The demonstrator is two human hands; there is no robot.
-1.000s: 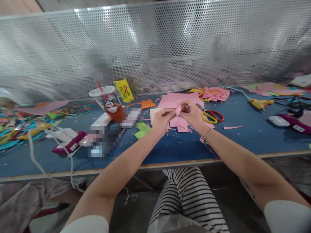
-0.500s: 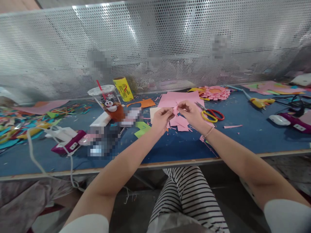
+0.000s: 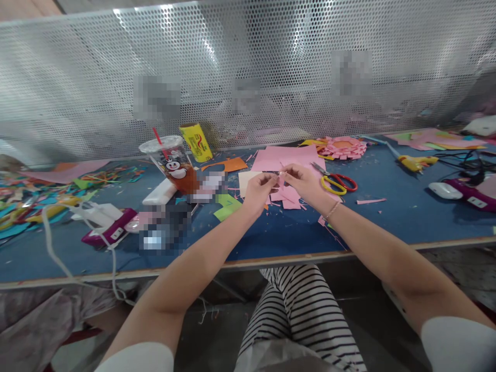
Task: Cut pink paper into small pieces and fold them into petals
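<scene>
My left hand and my right hand meet above the blue table, fingertips pinched together. Between them is a small strip of pink paper, partly hidden by the fingers. Under and behind the hands lie pink paper pieces and a large pink sheet. Just right of my right hand rest scissors with one yellow and one red handle. A cream sheet sits beside my left hand.
Left stand a drink cup with a red straw and a yellow box. A pink fringed paper ring and a yellow glue gun lie at right. Purple power strips with cables flank the work area. A perforated metal screen rises behind.
My fingertips have drawn closer together around the pink paper strip, which now shows less between them. My right hand has shifted slightly left and down. The surrounding things look the same.
</scene>
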